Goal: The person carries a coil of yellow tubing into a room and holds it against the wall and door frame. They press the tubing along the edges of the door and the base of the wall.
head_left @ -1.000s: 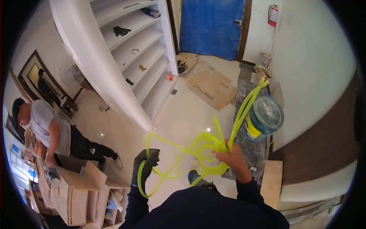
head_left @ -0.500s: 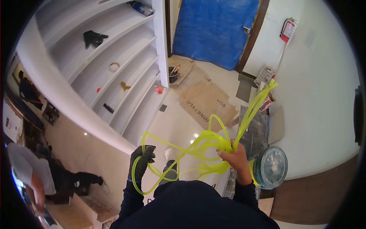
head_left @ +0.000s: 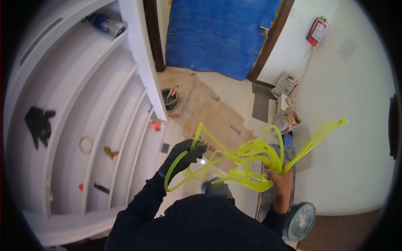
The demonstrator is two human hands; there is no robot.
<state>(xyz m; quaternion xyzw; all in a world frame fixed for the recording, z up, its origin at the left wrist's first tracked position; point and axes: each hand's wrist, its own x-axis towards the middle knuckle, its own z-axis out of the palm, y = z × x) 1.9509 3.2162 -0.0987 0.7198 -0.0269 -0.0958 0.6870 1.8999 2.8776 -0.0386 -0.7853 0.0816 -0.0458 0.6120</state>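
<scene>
Left fingers: the gloved fingers (head_left: pixel 194 149) are curling closed around a single strand of the yellow cord (head_left: pixel 251 154), pinching it against the palm.
Left hand (head_left: pixel 182 157): it is wearing a dark work glove and reaching forward from a dark sleeve; one long loop of cord is hanging down from it and curving back under the wrist.
Right fingers: they are wrapping tightly around a gathered bunch of loops – the cord is covering most of them, so how each finger lies I cannot tell.
Right hand (head_left: pixel 279 184): bare, and clamping the bunch from below, knuckles turned up.
Yellow cord: it is stretching between the two hands in loose, tangled loops in front of the chest; a doubled length is jutting up and to the right from the right fist, towards the white wall.
Reel (head_left: pixel 300 221): a clear round reel is sitting low, just beside the right forearm.
Shoe (head_left: pixel 217 188): it is showing beneath the loops, on the pale floor.
Cardboard (head_left: pixel 197 106): a flattened sheet is lying on the floor beyond the hands, with a black bucket (head_left: pixel 169 98) just beside it.
Stairs (head_left: pixel 121 138): white curved steps are rising on the left – a black glove (head_left: pixel 38 125) and a tape ring (head_left: pixel 86 145) are lying on them.
Far end: a blue tarp (head_left: pixel 217 33) is covering the doorway, and a fire extinguisher (head_left: pixel 314 32) is hanging on the wall near it.
</scene>
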